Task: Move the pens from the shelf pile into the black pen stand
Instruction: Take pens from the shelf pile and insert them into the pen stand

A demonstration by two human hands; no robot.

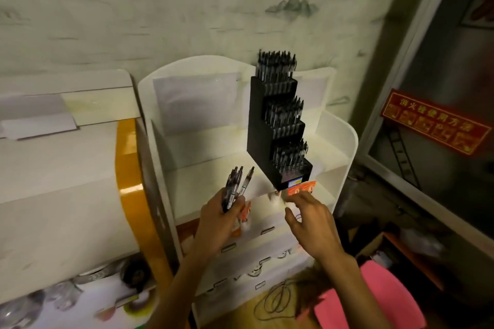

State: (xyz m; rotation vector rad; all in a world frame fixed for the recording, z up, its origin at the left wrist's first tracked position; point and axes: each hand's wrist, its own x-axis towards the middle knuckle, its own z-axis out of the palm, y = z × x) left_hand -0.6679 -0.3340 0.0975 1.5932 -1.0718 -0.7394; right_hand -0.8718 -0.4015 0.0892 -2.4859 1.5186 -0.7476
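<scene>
Pens [235, 187] upright in left hand [219, 222]

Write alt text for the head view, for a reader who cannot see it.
A person's left hand grips a bunch of pens beside a black stepped pen stand already packed with pens on a white shelf unit. The right hand reaches, fingers relaxed, toward the stand's base.

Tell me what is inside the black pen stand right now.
The black pen stand has three stepped tiers, each packed with upright dark pens whose tops stick out. Their lower ends and the compartment floors are hidden by the stand's walls. The left hand holds more pens.
</scene>
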